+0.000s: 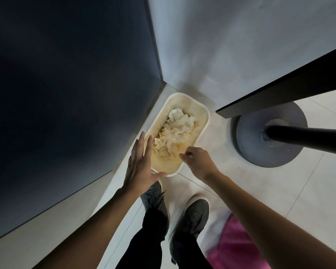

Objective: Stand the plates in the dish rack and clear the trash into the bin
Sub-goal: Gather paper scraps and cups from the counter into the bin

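Note:
A cream, rounded-rectangle bin (pixel 206 113) stands on the pale tiled floor in the corner below me. Inside it lies crumpled white tissue trash (pixel 176 131) with some orange scraps under it. My left hand (pixel 142 164) hovers flat over the bin's near left rim, fingers straight, thumb at the near edge, holding nothing. My right hand (pixel 197 162) hangs over the near right rim with its fingers loosely curled down; I see nothing in it. No plates or dish rack are in view.
A dark cabinet panel (pixel 66 94) rises on the left and a grey wall (pixel 221 45) behind the bin. A dark tabletop edge (pixel 279 90) and its pole on a round base (pixel 291 156) stand at right. My shoes (pixel 192 220) and a pink cloth (pixel 241 247) are near.

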Motion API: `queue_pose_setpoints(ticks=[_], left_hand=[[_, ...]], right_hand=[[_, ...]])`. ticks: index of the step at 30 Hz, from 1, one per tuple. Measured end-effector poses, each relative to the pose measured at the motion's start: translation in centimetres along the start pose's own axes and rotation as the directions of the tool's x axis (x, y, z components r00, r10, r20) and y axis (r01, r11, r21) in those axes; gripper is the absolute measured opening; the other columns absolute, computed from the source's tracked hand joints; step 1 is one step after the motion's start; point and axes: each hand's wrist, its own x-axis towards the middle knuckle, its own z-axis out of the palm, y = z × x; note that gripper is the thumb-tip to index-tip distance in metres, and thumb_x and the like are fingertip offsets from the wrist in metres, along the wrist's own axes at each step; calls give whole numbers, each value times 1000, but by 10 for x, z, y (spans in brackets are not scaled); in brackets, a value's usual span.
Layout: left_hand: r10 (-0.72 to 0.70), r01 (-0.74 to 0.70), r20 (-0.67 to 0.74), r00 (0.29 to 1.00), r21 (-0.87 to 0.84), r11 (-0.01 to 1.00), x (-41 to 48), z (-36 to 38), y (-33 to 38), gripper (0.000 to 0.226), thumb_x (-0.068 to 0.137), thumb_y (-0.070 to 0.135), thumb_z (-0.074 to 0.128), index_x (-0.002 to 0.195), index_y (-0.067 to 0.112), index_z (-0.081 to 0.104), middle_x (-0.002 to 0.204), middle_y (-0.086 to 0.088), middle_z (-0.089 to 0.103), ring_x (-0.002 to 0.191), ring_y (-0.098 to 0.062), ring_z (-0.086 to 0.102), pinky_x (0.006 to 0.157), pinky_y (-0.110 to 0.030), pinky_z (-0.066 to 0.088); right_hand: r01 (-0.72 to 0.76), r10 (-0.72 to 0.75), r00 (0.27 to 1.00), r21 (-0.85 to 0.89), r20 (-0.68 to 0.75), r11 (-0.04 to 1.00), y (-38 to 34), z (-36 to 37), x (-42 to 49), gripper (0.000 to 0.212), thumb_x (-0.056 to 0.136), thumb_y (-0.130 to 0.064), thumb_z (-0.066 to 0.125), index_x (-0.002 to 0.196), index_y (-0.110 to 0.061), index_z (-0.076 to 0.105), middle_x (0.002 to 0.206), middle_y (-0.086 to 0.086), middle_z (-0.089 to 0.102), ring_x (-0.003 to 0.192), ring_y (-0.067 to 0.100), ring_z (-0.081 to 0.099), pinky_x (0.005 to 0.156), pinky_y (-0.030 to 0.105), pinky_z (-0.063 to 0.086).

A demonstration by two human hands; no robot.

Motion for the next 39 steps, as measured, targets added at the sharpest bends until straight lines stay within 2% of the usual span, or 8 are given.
queue_pose_setpoints(ticks=[9,14,18,21,24,29,34,39], left_hand=[[46,-46,-7,999,9,999,6,-1,-6,137,62,65,81,156,27,-11,164,1,-21,153,-30,-4,113,-59,29],[36,-36,-7,999,-3,999,7,1,-8,136,64,62,82,156,30,-12,162,6,-26,153,-26,-6,115,-57,27],[49,-49,-16,999,-20,999,5,1,-8,132,66,58,82,157,30,-10,162,7,-26,153,-25,-8,116,-56,25],[36,-36,-10,999,10,999,4,2,-6,132,67,57,82,157,29,-10,162,5,-27,153,-25,-11,117,-55,22],[11,-11,12,1000,37,999,2,-1,1,130,69,52,82,157,28,-10,161,0,-30,151,-28,-16,120,-53,15],[28,-30,54,998,50,998,-14,-16,31,114,81,37,76,157,27,-8,162,-3,-26,151,-27,-19,121,-56,12],[68,-55,87,994,-150,987,-50,-48,63,88,88,28,71,157,25,16,165,4,11,148,-18,23,110,-43,40],[39,-9,118,992,-245,970,-100,-96,93,67,89,28,71,148,24,39,139,5,49,111,-14,59,94,-38,51]], right_hand=[[-185,172,980,145,101,972,-27,-31,17,25,92,-23,56,69,-12,53,58,5,49,41,16,37,39,21,31],[17,-22,995,-53,-98,998,-53,-41,40,25,92,-30,57,78,-10,57,78,4,59,69,20,55,57,27,38],[62,-78,987,-118,-137,991,-65,-37,56,43,94,-43,55,123,-12,49,122,12,56,113,30,53,83,34,41],[7,-19,995,-125,-98,992,-68,-39,56,71,95,-40,56,152,-15,21,148,17,33,134,36,39,100,40,38],[45,-61,993,-150,-100,988,-66,-44,39,76,97,-31,55,156,-17,10,154,16,24,134,38,39,100,38,40],[110,-131,988,-230,-78,967,-58,-55,-10,67,95,-22,56,153,-12,25,151,15,32,129,33,47,99,31,40],[197,-222,970,-214,-98,957,-58,-67,-69,38,93,-14,57,130,-10,58,129,10,55,114,27,59,94,28,43],[246,-269,957,-186,-105,951,-71,-84,-139,21,93,-9,54,105,-8,72,106,8,70,99,22,64,83,22,43]])
